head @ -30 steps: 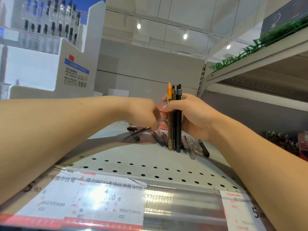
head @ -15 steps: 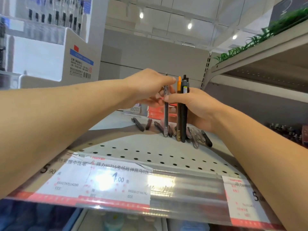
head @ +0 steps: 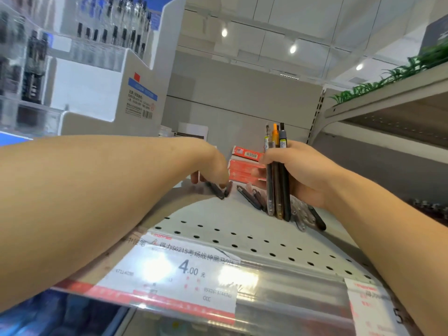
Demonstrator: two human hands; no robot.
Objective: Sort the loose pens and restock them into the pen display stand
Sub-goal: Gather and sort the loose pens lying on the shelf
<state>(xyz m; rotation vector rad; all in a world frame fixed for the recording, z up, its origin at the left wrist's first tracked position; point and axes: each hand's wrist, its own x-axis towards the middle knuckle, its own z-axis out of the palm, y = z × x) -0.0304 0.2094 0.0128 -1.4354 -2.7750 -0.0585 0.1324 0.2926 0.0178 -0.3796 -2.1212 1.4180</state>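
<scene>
Gripping upright bundle of dark and orange pens [head: 278,175] in right hand [head: 305,173], tips resting on white perforated shelf [head: 242,229]. Left hand [head: 213,170] fingers curled down at dark loose pen [head: 217,190]; contact unclear.

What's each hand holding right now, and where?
Right hand grips three upright pens around their middles. Left hand reaches a dark pen on the shelf; grip unclear.

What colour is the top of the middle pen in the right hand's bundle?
Orange, between a clear pen and a dark grey one; head view.
</scene>
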